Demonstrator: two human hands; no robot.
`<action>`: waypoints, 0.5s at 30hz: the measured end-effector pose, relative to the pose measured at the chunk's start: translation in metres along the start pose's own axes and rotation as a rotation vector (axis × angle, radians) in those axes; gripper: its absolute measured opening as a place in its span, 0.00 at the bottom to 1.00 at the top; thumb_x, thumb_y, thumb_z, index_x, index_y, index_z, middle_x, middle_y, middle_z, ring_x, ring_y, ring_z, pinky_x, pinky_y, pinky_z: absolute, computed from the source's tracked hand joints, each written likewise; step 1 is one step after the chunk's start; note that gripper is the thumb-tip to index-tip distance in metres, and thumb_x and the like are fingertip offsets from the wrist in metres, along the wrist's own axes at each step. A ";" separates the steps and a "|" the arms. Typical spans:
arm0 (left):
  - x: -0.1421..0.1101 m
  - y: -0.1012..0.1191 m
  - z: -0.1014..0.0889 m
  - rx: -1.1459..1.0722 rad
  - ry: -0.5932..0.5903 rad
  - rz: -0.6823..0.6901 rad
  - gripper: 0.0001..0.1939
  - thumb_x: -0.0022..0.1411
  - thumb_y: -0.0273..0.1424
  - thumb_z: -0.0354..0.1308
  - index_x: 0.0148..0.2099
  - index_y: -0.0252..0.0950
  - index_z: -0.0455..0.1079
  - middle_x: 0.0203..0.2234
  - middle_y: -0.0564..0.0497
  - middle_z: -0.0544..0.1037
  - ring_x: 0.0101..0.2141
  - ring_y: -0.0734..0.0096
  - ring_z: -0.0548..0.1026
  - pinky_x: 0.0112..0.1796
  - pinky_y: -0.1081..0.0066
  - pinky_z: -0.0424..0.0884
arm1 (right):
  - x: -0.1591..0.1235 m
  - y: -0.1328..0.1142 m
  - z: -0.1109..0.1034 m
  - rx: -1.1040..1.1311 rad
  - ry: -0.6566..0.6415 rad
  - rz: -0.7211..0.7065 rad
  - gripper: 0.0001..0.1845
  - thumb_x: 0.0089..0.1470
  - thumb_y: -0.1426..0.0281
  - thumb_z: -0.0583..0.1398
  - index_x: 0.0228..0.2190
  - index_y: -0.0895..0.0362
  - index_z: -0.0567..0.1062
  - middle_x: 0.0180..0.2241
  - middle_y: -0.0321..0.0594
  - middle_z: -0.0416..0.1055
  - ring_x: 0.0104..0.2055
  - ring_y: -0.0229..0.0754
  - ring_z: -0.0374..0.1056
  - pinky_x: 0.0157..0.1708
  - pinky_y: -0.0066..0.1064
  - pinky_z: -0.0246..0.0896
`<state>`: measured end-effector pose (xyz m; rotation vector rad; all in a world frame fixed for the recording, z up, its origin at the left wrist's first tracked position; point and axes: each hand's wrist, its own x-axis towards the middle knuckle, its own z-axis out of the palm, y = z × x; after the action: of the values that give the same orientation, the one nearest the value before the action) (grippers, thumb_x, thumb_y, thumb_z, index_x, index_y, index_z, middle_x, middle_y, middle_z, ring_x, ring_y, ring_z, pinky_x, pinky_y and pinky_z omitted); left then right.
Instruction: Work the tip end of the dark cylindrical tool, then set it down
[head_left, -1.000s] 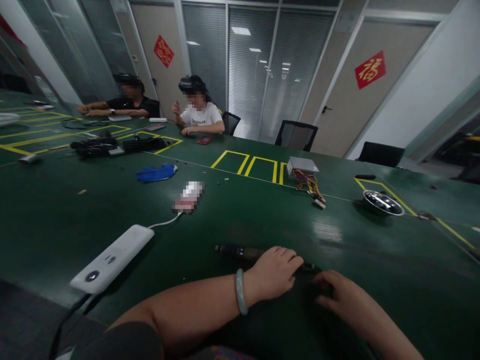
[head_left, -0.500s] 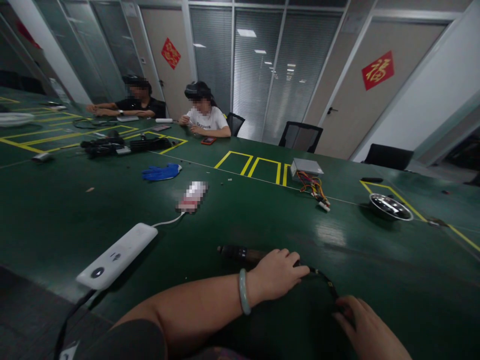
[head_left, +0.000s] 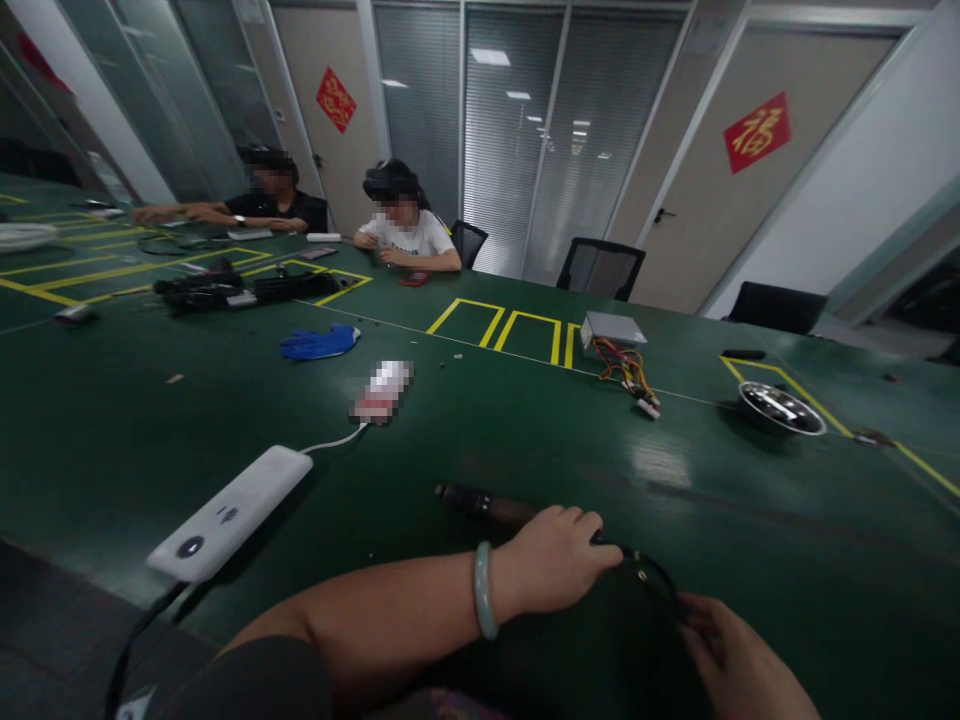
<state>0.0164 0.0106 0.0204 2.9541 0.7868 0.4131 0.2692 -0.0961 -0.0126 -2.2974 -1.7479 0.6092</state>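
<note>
A dark corded electric screwdriver [head_left: 474,503] lies on the green table, its ribbed nose pointing left. My left hand [head_left: 559,555], with a pale green bangle at the wrist, is closed around its rear end, where the cable comes out. From there the black cable [head_left: 660,572] curves down to the right, with a small yellowish piece beside it. My right hand [head_left: 731,645] is closed on that cable near the lower edge of the view; its fingertips are partly in shadow.
A white power bank [head_left: 232,512] is wired to a blurred phone [head_left: 382,392] on my left. Farther off are a blue glove [head_left: 321,342], a power supply unit [head_left: 613,330] with coloured wires, a shiny metal bowl [head_left: 781,408] and black gear [head_left: 240,290]. Two people sit across the table.
The cable between my hands has shifted and bends more sharply. A small yellowish piece now shows beside it. My left hand stays on the screwdriver; the right hand's fingers have turned slightly.
</note>
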 end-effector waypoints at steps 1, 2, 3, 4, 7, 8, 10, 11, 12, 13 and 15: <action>0.001 0.000 0.000 -0.008 -0.001 0.000 0.11 0.69 0.34 0.47 0.50 0.43 0.67 0.42 0.46 0.69 0.41 0.64 0.71 0.39 0.65 0.68 | -0.002 -0.003 0.000 -0.018 0.034 -0.009 0.20 0.59 0.61 0.49 0.45 0.55 0.74 0.44 0.46 0.74 0.45 0.48 0.71 0.48 0.40 0.63; 0.002 0.001 0.000 -0.018 -0.001 -0.002 0.11 0.69 0.33 0.47 0.50 0.42 0.67 0.42 0.47 0.69 0.41 0.64 0.71 0.40 0.65 0.68 | -0.004 -0.008 0.000 -0.039 0.077 -0.023 0.20 0.59 0.61 0.49 0.43 0.55 0.75 0.44 0.46 0.73 0.45 0.49 0.71 0.47 0.40 0.62; 0.002 0.002 0.000 -0.029 -0.002 -0.004 0.11 0.68 0.33 0.48 0.50 0.42 0.67 0.41 0.47 0.69 0.41 0.64 0.71 0.40 0.65 0.68 | -0.006 -0.014 0.000 -0.059 0.127 -0.042 0.19 0.60 0.62 0.48 0.42 0.55 0.75 0.44 0.46 0.73 0.44 0.49 0.70 0.47 0.41 0.61; 0.003 0.003 0.000 -0.041 -0.002 -0.008 0.10 0.68 0.33 0.48 0.49 0.42 0.67 0.40 0.47 0.69 0.40 0.64 0.71 0.40 0.65 0.68 | -0.007 -0.021 -0.001 -0.076 0.177 -0.060 0.19 0.61 0.63 0.48 0.42 0.54 0.76 0.43 0.46 0.72 0.43 0.49 0.70 0.47 0.41 0.60; 0.006 0.005 0.000 -0.067 -0.020 -0.031 0.10 0.67 0.32 0.49 0.49 0.41 0.66 0.41 0.48 0.70 0.40 0.64 0.70 0.40 0.65 0.67 | -0.005 -0.042 -0.007 -0.091 0.319 -0.088 0.17 0.62 0.67 0.48 0.40 0.55 0.75 0.41 0.45 0.72 0.42 0.48 0.69 0.46 0.41 0.59; 0.007 0.005 0.001 -0.081 -0.023 -0.034 0.10 0.67 0.32 0.50 0.50 0.41 0.66 0.42 0.48 0.70 0.41 0.64 0.70 0.41 0.65 0.67 | -0.001 -0.047 -0.010 -0.078 0.357 -0.092 0.16 0.62 0.67 0.49 0.39 0.55 0.75 0.40 0.44 0.72 0.42 0.48 0.68 0.46 0.41 0.58; 0.009 0.004 0.003 -0.118 -0.014 -0.047 0.13 0.67 0.33 0.51 0.53 0.41 0.64 0.42 0.48 0.70 0.43 0.64 0.70 0.43 0.65 0.67 | 0.009 -0.051 -0.018 -0.025 0.414 -0.103 0.13 0.61 0.68 0.51 0.37 0.55 0.75 0.39 0.42 0.71 0.41 0.46 0.67 0.44 0.39 0.59; 0.010 0.004 0.004 -0.138 -0.014 -0.047 0.14 0.66 0.33 0.52 0.54 0.40 0.63 0.43 0.48 0.70 0.43 0.64 0.70 0.44 0.65 0.67 | 0.015 -0.051 -0.022 0.009 0.436 -0.116 0.11 0.61 0.68 0.52 0.37 0.55 0.74 0.38 0.42 0.71 0.41 0.46 0.67 0.43 0.37 0.60; 0.010 0.003 0.005 -0.152 -0.011 -0.054 0.15 0.66 0.33 0.53 0.54 0.40 0.63 0.43 0.48 0.70 0.43 0.64 0.70 0.44 0.65 0.67 | 0.020 -0.051 -0.026 0.042 0.456 -0.132 0.10 0.60 0.68 0.53 0.36 0.55 0.74 0.38 0.41 0.71 0.41 0.45 0.67 0.42 0.36 0.60; 0.010 0.002 0.006 -0.162 -0.009 -0.055 0.15 0.65 0.33 0.53 0.54 0.40 0.63 0.43 0.48 0.71 0.43 0.64 0.70 0.44 0.65 0.67 | 0.026 -0.050 -0.031 0.070 0.474 -0.149 0.09 0.60 0.68 0.54 0.36 0.55 0.74 0.38 0.40 0.71 0.40 0.44 0.67 0.41 0.35 0.60; 0.011 0.002 0.007 -0.166 -0.009 -0.055 0.14 0.65 0.32 0.53 0.53 0.40 0.63 0.43 0.48 0.71 0.43 0.64 0.70 0.43 0.65 0.67 | 0.036 -0.048 -0.037 0.105 0.504 -0.185 0.08 0.60 0.68 0.55 0.36 0.55 0.74 0.38 0.40 0.71 0.40 0.43 0.67 0.40 0.34 0.60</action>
<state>0.0286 0.0144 0.0170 2.7734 0.7894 0.4390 0.2514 -0.0446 0.0320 -1.9626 -1.6057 0.0709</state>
